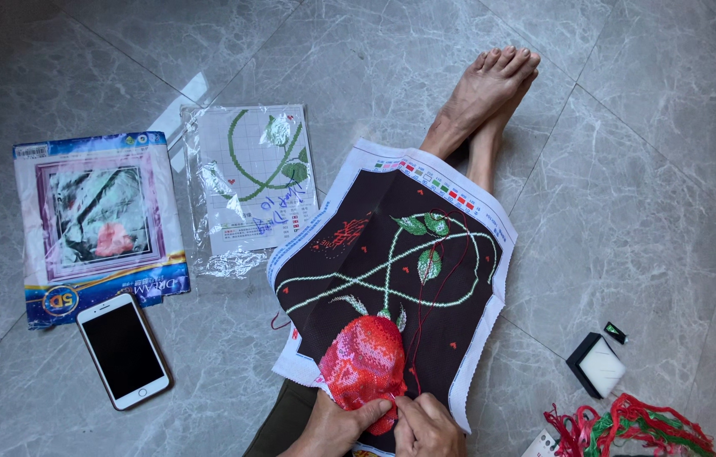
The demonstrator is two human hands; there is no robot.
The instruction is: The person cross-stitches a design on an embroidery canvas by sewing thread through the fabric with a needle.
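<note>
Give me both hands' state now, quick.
Left hand: closed, pinching the cross-stitch cloth at the red rose.
Right hand: fingers pinched at the same spot; a needle cannot be told.

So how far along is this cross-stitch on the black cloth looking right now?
Done: the black cross-stitch cloth already carries green vines, leaves and most of a red-and-pink rose bloom. In hand: the left hand pins the bloom's lower edge while the right hand works a red thread beside it. Left: I cannot tell which areas remain; the red-and-green thread bundle lies on the grey floor.
</note>
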